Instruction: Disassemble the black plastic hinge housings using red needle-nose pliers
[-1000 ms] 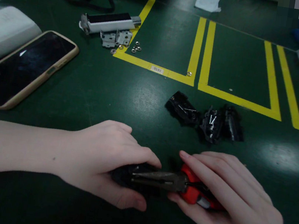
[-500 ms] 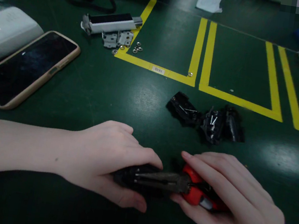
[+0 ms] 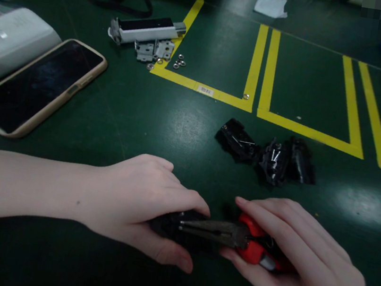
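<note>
My left hand (image 3: 145, 203) is closed around a black plastic part (image 3: 167, 224), thumb on the near side and index finger on the far side. Much of that part is hidden under the hand. My right hand (image 3: 302, 255) grips needle-nose pliers (image 3: 220, 232) by their red handles. The pliers' jaws point left and lie over the black part, their tips slightly apart. Whether the tips pinch anything cannot be made out. Beyond the hands, several similar black plastic parts (image 3: 274, 160) lie in a row on the green table (image 3: 178, 131).
A phone (image 3: 41, 85) in a tan case lies at the left beside a white object (image 3: 15, 45). Farther back are a white-and-black device (image 3: 146, 30), metal brackets (image 3: 154, 50) and several small metal rings (image 3: 179, 62). Yellow tape (image 3: 307, 129) marks rectangles on the table.
The whole view has shifted slightly, so everything appears a little farther right. Both hands keep their grips, and the pliers stay over the black part.
</note>
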Available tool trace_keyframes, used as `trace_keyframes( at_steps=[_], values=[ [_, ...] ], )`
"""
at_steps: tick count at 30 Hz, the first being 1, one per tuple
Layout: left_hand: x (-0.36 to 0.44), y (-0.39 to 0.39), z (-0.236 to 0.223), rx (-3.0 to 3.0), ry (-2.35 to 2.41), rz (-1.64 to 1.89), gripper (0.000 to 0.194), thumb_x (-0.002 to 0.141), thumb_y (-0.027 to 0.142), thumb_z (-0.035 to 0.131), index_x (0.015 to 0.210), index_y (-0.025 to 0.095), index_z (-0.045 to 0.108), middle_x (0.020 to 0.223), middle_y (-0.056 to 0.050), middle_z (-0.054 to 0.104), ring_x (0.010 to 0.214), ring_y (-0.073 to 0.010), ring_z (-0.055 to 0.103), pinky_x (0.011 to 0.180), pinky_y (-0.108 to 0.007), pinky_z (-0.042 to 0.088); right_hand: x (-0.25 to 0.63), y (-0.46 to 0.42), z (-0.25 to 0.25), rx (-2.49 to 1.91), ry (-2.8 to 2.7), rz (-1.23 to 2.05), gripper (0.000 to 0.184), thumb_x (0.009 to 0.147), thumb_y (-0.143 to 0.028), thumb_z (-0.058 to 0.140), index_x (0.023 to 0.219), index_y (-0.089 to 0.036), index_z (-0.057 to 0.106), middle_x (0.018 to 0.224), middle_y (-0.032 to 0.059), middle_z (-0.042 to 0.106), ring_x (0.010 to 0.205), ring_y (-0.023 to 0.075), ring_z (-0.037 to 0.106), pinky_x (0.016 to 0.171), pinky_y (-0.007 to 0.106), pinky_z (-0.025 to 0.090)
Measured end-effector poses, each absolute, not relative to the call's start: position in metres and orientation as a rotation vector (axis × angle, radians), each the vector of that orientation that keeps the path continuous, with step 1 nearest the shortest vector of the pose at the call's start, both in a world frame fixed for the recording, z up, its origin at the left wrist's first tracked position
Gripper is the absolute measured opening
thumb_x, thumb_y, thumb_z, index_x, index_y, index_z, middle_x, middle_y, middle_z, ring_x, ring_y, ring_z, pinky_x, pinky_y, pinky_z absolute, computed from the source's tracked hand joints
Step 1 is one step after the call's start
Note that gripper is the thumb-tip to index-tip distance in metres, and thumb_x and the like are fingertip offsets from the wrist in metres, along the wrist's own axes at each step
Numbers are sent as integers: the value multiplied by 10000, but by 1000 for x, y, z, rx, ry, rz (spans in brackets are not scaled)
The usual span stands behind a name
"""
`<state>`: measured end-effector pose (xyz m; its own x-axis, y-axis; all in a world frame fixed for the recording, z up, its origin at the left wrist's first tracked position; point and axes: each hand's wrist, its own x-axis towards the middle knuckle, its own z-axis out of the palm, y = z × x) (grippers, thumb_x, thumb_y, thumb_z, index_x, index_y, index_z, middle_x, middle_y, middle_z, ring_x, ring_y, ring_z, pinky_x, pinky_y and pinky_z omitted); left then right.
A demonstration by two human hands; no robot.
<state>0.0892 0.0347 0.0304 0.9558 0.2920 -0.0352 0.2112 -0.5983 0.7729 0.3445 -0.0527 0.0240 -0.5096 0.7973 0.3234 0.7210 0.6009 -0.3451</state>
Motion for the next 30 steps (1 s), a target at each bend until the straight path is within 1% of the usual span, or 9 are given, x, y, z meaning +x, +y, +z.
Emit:
trace_keyframes(
  at_steps=[6, 8, 11, 14, 18, 20, 25, 30],
  values=[
    [88, 34, 30, 2258, 349, 137, 450, 875, 550, 653, 1166, 214, 585, 912, 20, 751, 674, -137, 651, 617, -283, 344, 345, -54, 25, -1171, -2420, 195, 407, 875, -308, 680, 1205, -95, 575, 982, 114, 667, 872, 200, 645, 696, 347, 567],
    [88, 35, 31, 2245, 345, 121, 435, 879, 549, 650, 1144, 207, 601, 888, 23, 747, 670, -135, 649, 620, -282, 344, 346, -55, 24, -1159, -2433, 162, 412, 870, -300, 686, 1208, -93, 574, 982, 119, 666, 876, 207, 641, 695, 356, 565],
    [89, 36, 33, 2229, 356, 76, 398, 882, 543, 652, 1088, 203, 628, 811, 37, 729, 645, -126, 636, 634, -281, 353, 347, -57, 22, -1173, -2440, 117, 419, 855, -242, 695, 1228, -103, 567, 979, 124, 674, 882, 226, 645, 705, 381, 565],
    [90, 37, 33, 2238, 371, 73, 410, 859, 554, 675, 1066, 203, 625, 785, 44, 717, 630, -123, 625, 628, -282, 356, 347, -57, 22, -1170, -2430, 106, 426, 847, -234, 696, 1235, -118, 565, 976, 121, 682, 877, 236, 653, 701, 389, 567],
    [90, 35, 32, 2240, 371, 80, 429, 835, 549, 703, 1075, 210, 594, 822, 48, 725, 663, -125, 647, 627, -279, 361, 347, -54, 22, -1167, -2375, 183, 389, 888, -340, 645, 1220, -153, 569, 946, 98, 681, 832, 211, 662, 669, 353, 576],
    [89, 35, 31, 2236, 364, 81, 436, 832, 533, 714, 1095, 213, 578, 837, 56, 726, 678, -123, 655, 630, -276, 360, 347, -52, 21, -1198, -2336, 193, 361, 899, -325, 627, 1214, -153, 579, 953, 94, 682, 831, 199, 663, 681, 339, 576],
    [89, 36, 32, 2245, 353, 79, 459, 841, 503, 720, 1154, 216, 545, 913, 58, 733, 719, -118, 665, 636, -272, 359, 347, -51, 24, -1172, -2398, 174, 402, 860, -299, 689, 1202, -115, 586, 970, 97, 683, 861, 188, 661, 693, 326, 568],
    [89, 36, 32, 2244, 336, 105, 461, 848, 480, 723, 1175, 221, 527, 971, 68, 733, 748, -111, 671, 636, -271, 362, 348, -53, 24, -1184, -2373, 193, 372, 877, -268, 659, 1217, -142, 576, 964, 94, 687, 858, 200, 665, 694, 349, 570]
  ],
)
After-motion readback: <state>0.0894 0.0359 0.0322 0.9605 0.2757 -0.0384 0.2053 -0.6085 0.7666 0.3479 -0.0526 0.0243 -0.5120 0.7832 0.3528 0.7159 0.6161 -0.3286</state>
